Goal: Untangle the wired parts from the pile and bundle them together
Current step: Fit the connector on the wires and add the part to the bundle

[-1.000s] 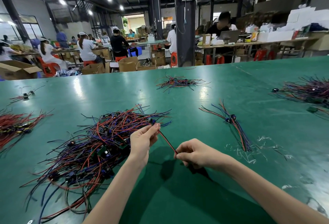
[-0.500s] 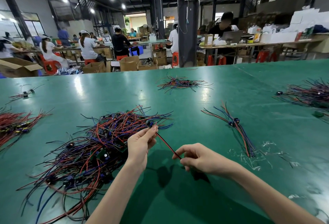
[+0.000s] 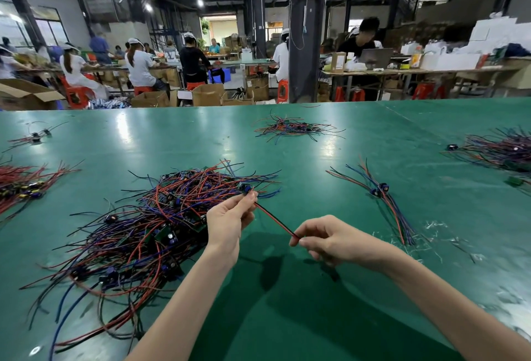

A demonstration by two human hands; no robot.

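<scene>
A big tangled pile (image 3: 138, 234) of red, blue and black wired parts lies on the green table (image 3: 287, 317), left of centre. My left hand (image 3: 230, 221) pinches one wired part (image 3: 274, 219) at its small dark component end, right at the pile's near right edge. A red and black wire pair stretches taut from there down to my right hand (image 3: 327, 241), which pinches the wire's other end between thumb and fingers. A small sorted bundle (image 3: 382, 199) of wired parts lies to the right.
Other wire heaps lie at the far centre (image 3: 293, 128), the right edge (image 3: 500, 151), and the left edge (image 3: 20, 185), plus a tiny one at far left (image 3: 36, 136). Clear plastic scraps (image 3: 436, 234) litter the table near the bundle. People work at benches behind the table.
Both hands keep their hold on the same wire. The hands have barely shifted; the wire stays stretched between them.
</scene>
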